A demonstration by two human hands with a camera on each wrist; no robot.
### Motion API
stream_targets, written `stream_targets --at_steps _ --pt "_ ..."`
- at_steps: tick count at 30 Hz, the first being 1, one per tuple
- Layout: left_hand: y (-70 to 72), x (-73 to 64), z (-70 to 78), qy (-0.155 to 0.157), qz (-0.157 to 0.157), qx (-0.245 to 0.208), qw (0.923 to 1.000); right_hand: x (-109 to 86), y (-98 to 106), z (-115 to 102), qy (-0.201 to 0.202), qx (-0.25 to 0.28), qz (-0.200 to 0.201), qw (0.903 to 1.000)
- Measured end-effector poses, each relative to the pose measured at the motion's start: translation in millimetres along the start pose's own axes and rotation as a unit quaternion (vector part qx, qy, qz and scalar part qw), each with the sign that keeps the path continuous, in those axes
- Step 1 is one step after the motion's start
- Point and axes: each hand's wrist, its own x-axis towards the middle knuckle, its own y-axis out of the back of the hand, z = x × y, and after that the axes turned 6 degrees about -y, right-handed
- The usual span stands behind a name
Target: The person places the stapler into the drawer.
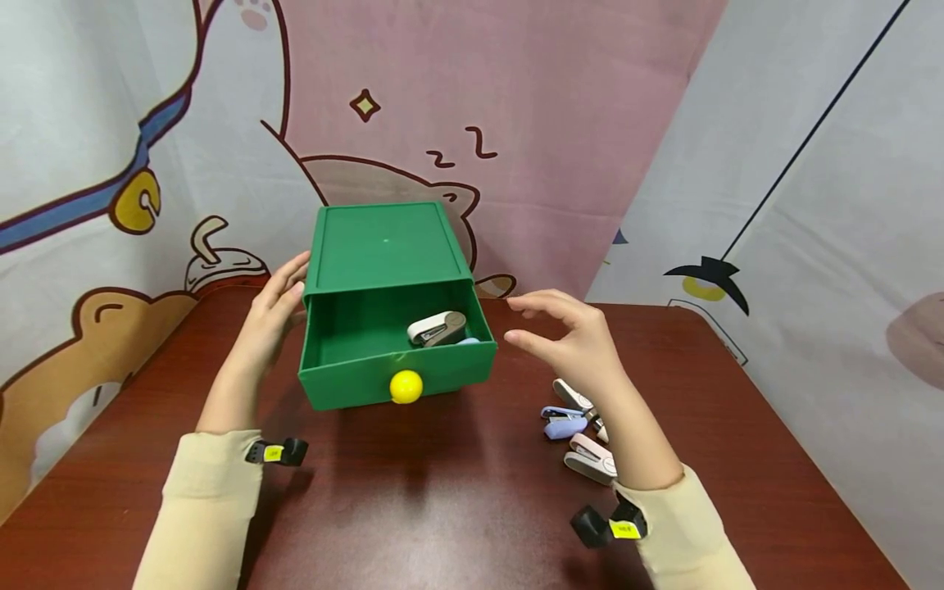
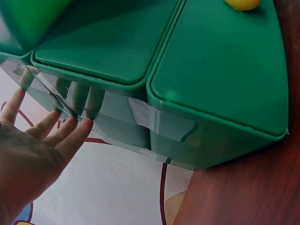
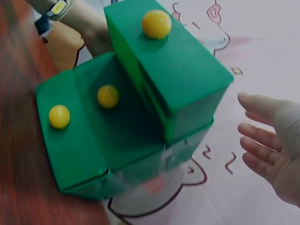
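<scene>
A green drawer unit (image 1: 387, 246) with yellow round knobs stands on the table, its top drawer (image 1: 442, 370) pulled out. Inside that drawer lie a white stapler (image 1: 428, 326) and a grey-brown stapler (image 1: 447, 329); a light blue piece shows at the front wall, mostly hidden. My left hand (image 1: 271, 315) is at the unit's left side, and the left wrist view shows its extended fingertips (image 2: 84, 125) against the clear-taped side. To the right of the drawer, my right hand (image 1: 571, 336) hangs in the air with fingers spread and loosely bent, touching nothing.
On the table right of the unit, partly behind my right forearm, lie several staplers, among them a blue one (image 1: 564, 424) and a pink-and-grey one (image 1: 590, 459). A printed cartoon curtain (image 1: 516, 98) hangs behind the brown table (image 1: 442, 524).
</scene>
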Motion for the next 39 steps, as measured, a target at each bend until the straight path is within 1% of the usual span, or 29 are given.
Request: stream_targets --at_steps 4,8,12,20,25,33,39 --pt "-0.4 -0.1 -0.1 -0.002 -0.003 -0.001 1.0000 -7.2 8.0 12.0 -0.016 -0.021 0.010 0.9996" --pt "0.1 -0.3 0.3 -0.002 -0.007 0.004 1.0000 -13.8 16.8 25.9 -0.052 -0.043 0.012 0.9977" --pt "0.4 -0.1 1.1 0.000 -0.009 0.007 0.9999 -19.9 26.1 45.3 -0.082 -0.066 0.013 0.9944" --pt "0.8 0.3 1.1 0.003 -0.007 0.007 0.9999 -33.7 42.0 86.3 -0.111 -0.104 0.026 0.9880" --pt "0.6 0.0 1.1 0.001 -0.009 0.009 0.9999 -44.6 49.0 107.8 -0.134 -0.129 0.025 0.9822" --pt "0.1 0.7 0.4 -0.005 -0.004 0.000 1.0000 -57.3 61.0 135.1 -0.172 -0.137 0.023 0.9752" --pt "0.2 -0.1 0.2 -0.002 -0.007 0.006 1.0000 -64.8 66.1 151.5 -0.204 -0.142 0.009 0.9686"
